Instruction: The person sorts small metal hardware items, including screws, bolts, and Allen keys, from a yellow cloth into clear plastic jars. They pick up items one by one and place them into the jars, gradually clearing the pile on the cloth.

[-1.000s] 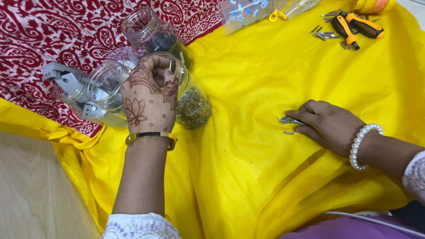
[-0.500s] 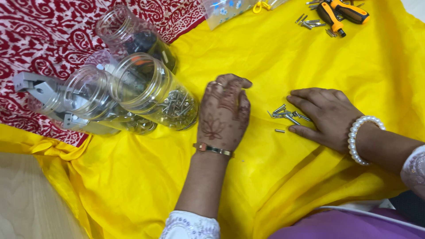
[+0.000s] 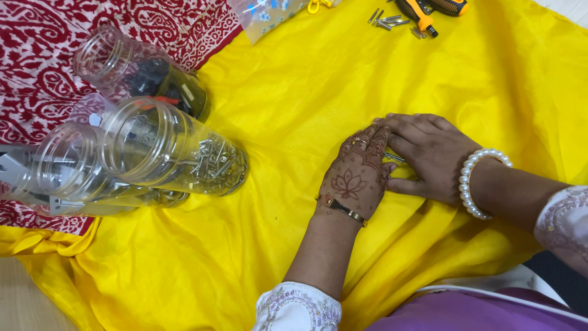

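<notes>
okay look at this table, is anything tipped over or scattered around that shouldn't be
The clear jars lie tipped on their sides, lids off, mouths open; one holds screws. More loose screws are strewn by the orange screwdriver at the top edge. A few lie between the left hand and right hand.

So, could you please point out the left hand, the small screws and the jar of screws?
left hand (image 3: 355, 178): head view, back of hand.
small screws (image 3: 395, 158): head view, shaft between the hands.
jar of screws (image 3: 177, 150): head view, clear wall.

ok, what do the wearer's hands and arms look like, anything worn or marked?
Left hand: reddish-brown henna with a lotus motif on its back, gold bangle at the wrist, white embroidered cuff. Right hand: white pearl bracelet, pale embroidered sleeve.
</notes>
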